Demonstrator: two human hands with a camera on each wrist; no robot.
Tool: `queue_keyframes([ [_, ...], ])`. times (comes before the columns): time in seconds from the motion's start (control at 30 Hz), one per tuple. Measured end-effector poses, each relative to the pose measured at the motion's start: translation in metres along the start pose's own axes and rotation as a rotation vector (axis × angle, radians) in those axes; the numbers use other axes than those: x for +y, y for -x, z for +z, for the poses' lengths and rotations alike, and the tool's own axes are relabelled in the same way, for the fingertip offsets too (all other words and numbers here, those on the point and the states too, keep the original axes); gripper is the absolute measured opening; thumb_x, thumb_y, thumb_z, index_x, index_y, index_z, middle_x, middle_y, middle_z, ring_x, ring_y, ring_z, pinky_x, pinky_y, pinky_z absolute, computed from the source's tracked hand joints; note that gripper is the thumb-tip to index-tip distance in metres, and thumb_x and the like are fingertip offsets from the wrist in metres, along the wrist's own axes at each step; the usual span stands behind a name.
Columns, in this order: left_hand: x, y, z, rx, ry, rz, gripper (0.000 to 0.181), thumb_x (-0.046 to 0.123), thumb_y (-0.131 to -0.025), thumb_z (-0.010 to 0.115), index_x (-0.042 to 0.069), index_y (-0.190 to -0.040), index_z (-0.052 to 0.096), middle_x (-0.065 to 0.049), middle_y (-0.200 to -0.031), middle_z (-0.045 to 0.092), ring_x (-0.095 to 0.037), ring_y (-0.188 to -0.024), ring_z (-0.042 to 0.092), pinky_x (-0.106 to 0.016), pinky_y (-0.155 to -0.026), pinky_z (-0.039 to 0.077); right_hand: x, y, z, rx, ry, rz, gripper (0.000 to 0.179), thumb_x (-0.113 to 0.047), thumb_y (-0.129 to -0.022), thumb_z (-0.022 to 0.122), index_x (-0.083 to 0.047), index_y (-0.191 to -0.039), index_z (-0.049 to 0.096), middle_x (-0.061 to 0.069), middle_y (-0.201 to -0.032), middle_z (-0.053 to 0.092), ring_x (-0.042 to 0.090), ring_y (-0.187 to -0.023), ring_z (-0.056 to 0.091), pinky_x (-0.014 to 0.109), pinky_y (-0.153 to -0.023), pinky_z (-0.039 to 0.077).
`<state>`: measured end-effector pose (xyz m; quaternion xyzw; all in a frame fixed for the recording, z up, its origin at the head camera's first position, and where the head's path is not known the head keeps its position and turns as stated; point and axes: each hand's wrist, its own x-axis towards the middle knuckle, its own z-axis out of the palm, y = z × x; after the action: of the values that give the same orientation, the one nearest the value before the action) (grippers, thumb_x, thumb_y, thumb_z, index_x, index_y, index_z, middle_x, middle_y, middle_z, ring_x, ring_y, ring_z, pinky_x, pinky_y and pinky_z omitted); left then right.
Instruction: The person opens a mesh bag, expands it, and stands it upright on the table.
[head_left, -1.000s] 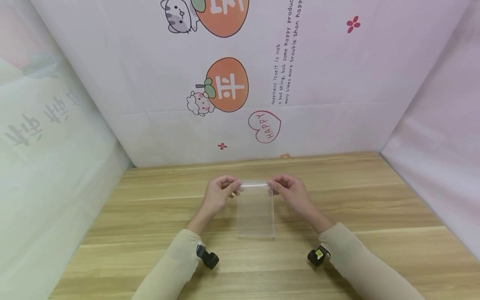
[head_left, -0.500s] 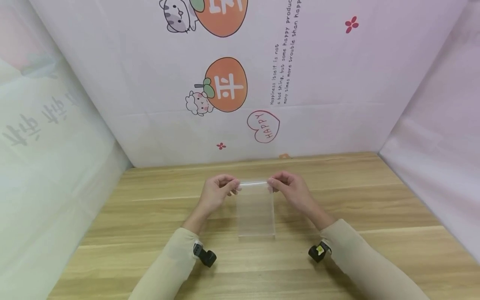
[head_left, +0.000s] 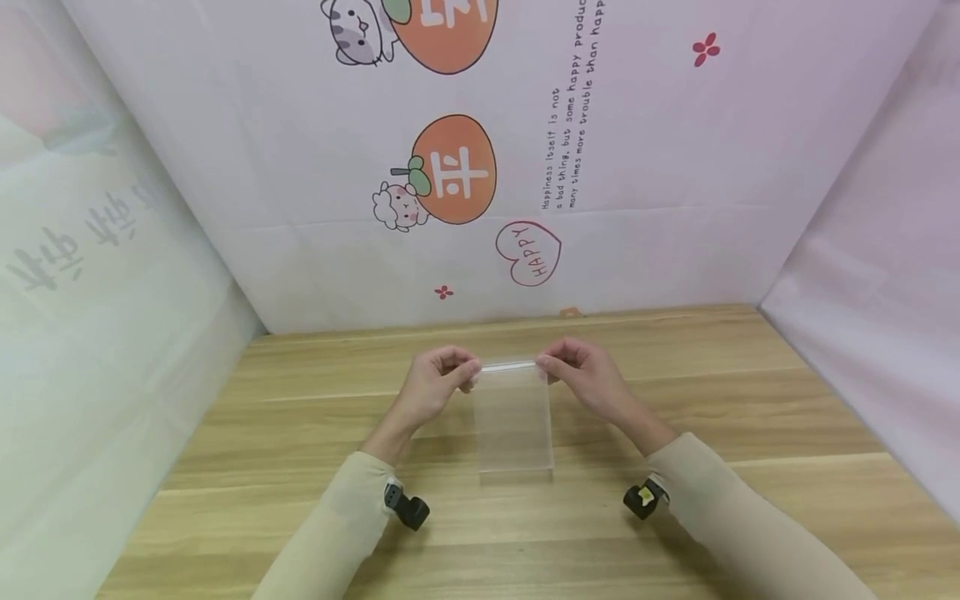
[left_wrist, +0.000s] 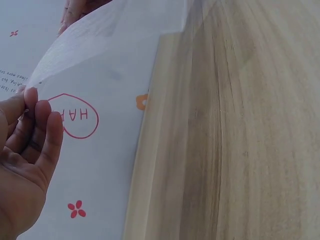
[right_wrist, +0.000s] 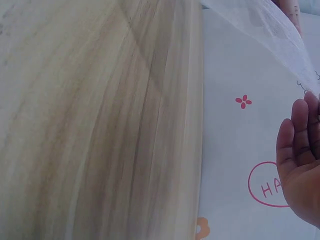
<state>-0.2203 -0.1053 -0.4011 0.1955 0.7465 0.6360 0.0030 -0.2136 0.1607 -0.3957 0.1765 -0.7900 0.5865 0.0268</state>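
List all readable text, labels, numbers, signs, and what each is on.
"HAPPY": red heart on the back sheet.
"Happiness itself is not a bad thing, but some happy produc… many times more trouble than happ…": same sheet, cut off by frame.
White characters on the orange fruits: can't read with certainty.
Grey characters on the left sheet: too blurred to read.
Clear bag: none legible.

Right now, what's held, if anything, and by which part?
A clear bag, pinched at both ends of its top edge: left hand at one, right hand at the other.
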Motion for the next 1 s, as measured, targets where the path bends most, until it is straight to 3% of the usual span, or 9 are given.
queue_keyframes([
  [0.3,-0.004,-0.001,0.002,-0.041,0.081,0.072,0.019,0.008,-0.097,0.067,-0.011,-0.100,0.067,-0.011,-0.079,0.071,-0.019,-0.067,0.068,-0.031,-0.064,0.059,0.001,-0.006,-0.001,-0.040,-0.121,0.111,0.028,-0.017,-0.099,0.067,0.008,-0.112,0.066,0.013,-0.093,0.072,0.019,-0.081,0.068,0.032,-0.078,0.059],
  [0.53,-0.002,-0.002,0.001,-0.027,0.124,0.049,0.020,0.011,-0.097,0.069,-0.008,-0.102,0.067,-0.009,-0.081,0.072,-0.019,-0.067,0.070,-0.032,-0.066,0.059,0.002,-0.001,-0.003,-0.145,-0.204,0.154,0.034,-0.024,-0.101,0.063,0.005,-0.120,0.062,0.017,-0.102,0.071,0.031,-0.092,0.069,0.047,-0.088,0.057],
  [0.7,-0.002,-0.002,0.000,-0.005,0.144,0.036,0.018,0.010,-0.096,0.069,-0.006,-0.102,0.068,-0.011,-0.082,0.072,-0.020,-0.066,0.070,-0.033,-0.066,0.060,0.005,0.003,-0.001,-0.182,-0.227,0.179,0.029,-0.022,-0.100,0.064,0.000,-0.120,0.064,0.018,-0.106,0.071,0.030,-0.094,0.069,0.044,-0.089,0.056],
  [1.0,-0.005,-0.002,-0.002,0.027,0.176,0.047,0.019,0.007,-0.097,0.067,-0.011,-0.102,0.066,-0.026,-0.086,0.070,-0.020,-0.064,0.069,-0.031,-0.064,0.060,0.008,0.008,0.002,-0.209,-0.227,0.192,0.037,-0.019,-0.099,0.066,0.002,-0.128,0.062,0.022,-0.112,0.069,0.029,-0.097,0.069,0.041,-0.089,0.057],
])
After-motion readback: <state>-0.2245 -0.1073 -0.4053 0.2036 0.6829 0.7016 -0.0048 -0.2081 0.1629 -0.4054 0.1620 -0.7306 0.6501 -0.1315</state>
